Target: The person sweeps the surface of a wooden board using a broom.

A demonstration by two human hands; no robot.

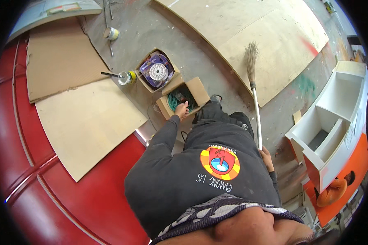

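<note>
Left hand [181, 110] in green-wire box [200, 92]; right hand [266, 157] grips broom [254, 94].

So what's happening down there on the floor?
A person in a dark sweatshirt leans over two open cardboard boxes on a concrete floor. The left hand reaches into the nearer box, touching a coil of green cable. The right hand grips the white handle of a broom standing upright. The farther box holds a white reel.
</note>
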